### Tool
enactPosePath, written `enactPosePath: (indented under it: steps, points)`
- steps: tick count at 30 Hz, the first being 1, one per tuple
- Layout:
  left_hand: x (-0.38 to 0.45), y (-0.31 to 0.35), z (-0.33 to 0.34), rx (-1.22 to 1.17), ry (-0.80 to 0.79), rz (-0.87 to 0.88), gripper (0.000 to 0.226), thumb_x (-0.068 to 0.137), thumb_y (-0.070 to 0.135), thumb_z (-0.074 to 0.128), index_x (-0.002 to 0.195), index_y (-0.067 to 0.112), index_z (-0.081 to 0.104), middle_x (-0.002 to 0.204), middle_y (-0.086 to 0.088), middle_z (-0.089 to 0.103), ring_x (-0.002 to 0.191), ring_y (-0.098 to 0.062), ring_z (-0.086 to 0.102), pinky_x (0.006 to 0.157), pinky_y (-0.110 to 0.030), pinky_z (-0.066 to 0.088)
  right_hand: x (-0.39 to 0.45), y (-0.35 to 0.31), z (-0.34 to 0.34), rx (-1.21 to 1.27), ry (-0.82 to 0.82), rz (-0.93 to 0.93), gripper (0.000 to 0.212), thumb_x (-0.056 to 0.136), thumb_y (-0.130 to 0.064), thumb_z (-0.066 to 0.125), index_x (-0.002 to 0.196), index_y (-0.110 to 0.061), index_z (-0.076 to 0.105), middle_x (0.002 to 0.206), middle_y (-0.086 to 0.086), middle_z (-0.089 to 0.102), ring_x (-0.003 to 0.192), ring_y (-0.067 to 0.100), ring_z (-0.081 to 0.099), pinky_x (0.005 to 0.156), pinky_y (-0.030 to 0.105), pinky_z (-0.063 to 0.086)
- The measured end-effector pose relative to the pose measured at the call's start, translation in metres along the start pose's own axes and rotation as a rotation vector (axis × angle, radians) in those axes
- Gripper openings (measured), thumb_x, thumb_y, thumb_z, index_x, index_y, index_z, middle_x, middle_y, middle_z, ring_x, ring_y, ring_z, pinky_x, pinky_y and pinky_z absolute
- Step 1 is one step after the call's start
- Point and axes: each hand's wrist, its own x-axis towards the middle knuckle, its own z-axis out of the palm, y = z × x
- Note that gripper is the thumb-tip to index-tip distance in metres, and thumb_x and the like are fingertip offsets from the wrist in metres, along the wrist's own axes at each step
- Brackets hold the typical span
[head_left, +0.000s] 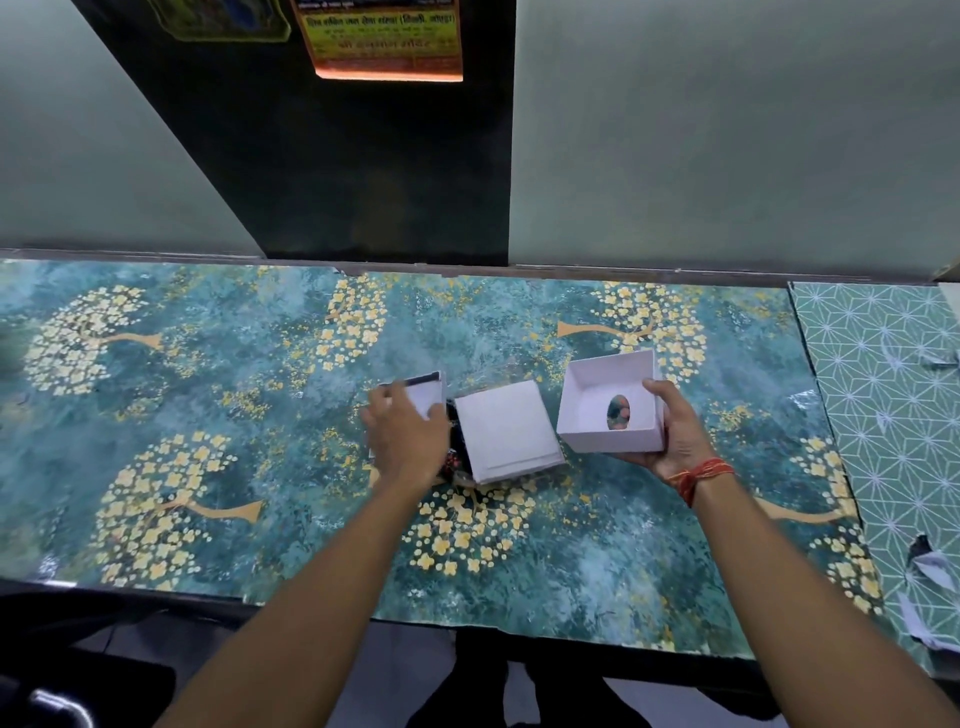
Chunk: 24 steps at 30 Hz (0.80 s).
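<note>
My right hand grips a white open box lid with an oval window in its bottom, held just above the table, thumb over its right wall. A white box piece lies tilted at the table's middle, with a dark patterned item half hidden under it. My left hand reaches over a smaller white box to the left of it; its fingers are blurred and touch that box's near side.
The table has a teal cover with yellow flower trees. A green geometric sheet with torn paper scraps lies at the right. A dark panel with an orange calendar stands behind the table.
</note>
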Motion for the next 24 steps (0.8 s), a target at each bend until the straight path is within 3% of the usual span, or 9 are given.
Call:
enactPosePath:
  steps: [3, 7, 10, 13, 17, 20, 24]
  points:
    - [-0.022, 0.031, 0.016, -0.097, -0.150, 0.157, 0.049, 0.091, 0.034, 0.059, 0.133, 0.008, 0.056, 0.131, -0.014, 0.056, 0.119, -0.031, 0.055, 0.099, -0.037, 0.045, 0.005, 0.000, -0.004, -0.125, 0.122, 0.001, 0.050, 0.058, -0.051, 0.065, 0.098, -0.021, 0.064, 0.080, 0.004, 0.065, 0.070, 0.024, 0.062, 0.069, 0.044, 0.057]
    - [-0.032, 0.052, 0.040, 0.038, -0.358, -0.067, 0.077, 0.087, 0.045, 0.061, 0.141, -0.003, 0.036, 0.141, -0.021, 0.045, 0.127, -0.038, 0.049, 0.099, -0.043, 0.044, 0.015, -0.005, -0.013, -0.559, 0.372, -0.082, 0.037, 0.083, -0.044, 0.055, 0.088, -0.008, 0.062, 0.093, 0.018, 0.065, 0.081, 0.032, 0.059, 0.075, 0.042, 0.048]
    - [-0.030, 0.057, 0.052, 0.020, -0.359, -0.254, 0.099, 0.082, 0.047, 0.068, 0.148, -0.007, 0.018, 0.148, -0.023, 0.038, 0.134, -0.038, 0.044, 0.101, -0.045, 0.044, 0.018, -0.001, -0.016, -0.850, 0.388, -0.196, 0.034, 0.094, -0.036, 0.050, 0.088, -0.006, 0.063, 0.103, 0.023, 0.068, 0.088, 0.034, 0.061, 0.075, 0.039, 0.045]
    - [-0.020, 0.056, 0.059, -0.057, -0.336, -0.380, 0.094, 0.075, 0.044, 0.075, 0.144, -0.002, 0.030, 0.145, -0.021, 0.045, 0.129, -0.038, 0.050, 0.099, -0.045, 0.047, 0.017, 0.002, -0.017, -0.982, 0.389, -0.241, 0.037, 0.097, -0.036, 0.049, 0.105, -0.004, 0.064, 0.110, 0.020, 0.068, 0.095, 0.035, 0.062, 0.076, 0.036, 0.045]
    - [-0.006, 0.054, 0.065, -0.222, -0.329, -0.497, 0.090, 0.058, 0.037, 0.084, 0.133, 0.000, 0.048, 0.131, -0.016, 0.061, 0.111, -0.035, 0.063, 0.089, -0.043, 0.056, 0.017, 0.004, -0.017, -1.030, 0.363, -0.233, 0.040, 0.097, -0.040, 0.047, 0.109, -0.005, 0.064, 0.108, 0.017, 0.068, 0.091, 0.032, 0.061, 0.073, 0.034, 0.044]
    - [-0.003, 0.059, 0.068, -0.176, -0.337, -0.506, 0.093, 0.055, 0.034, 0.089, 0.132, 0.000, 0.050, 0.129, -0.015, 0.061, 0.111, -0.035, 0.063, 0.089, -0.043, 0.056, 0.019, 0.007, -0.020, -1.047, 0.360, -0.236, 0.042, 0.094, -0.044, 0.046, 0.107, -0.009, 0.064, 0.106, 0.015, 0.068, 0.093, 0.034, 0.063, 0.074, 0.036, 0.048]
    - [-0.004, 0.060, 0.073, -0.205, -0.345, -0.456, 0.067, 0.062, 0.024, 0.086, 0.119, 0.001, 0.059, 0.115, -0.012, 0.067, 0.102, -0.033, 0.067, 0.081, -0.037, 0.057, 0.024, 0.009, -0.022, -1.074, 0.365, -0.226, 0.042, 0.093, -0.043, 0.046, 0.111, -0.009, 0.062, 0.112, 0.017, 0.065, 0.099, 0.036, 0.061, 0.084, 0.042, 0.051]
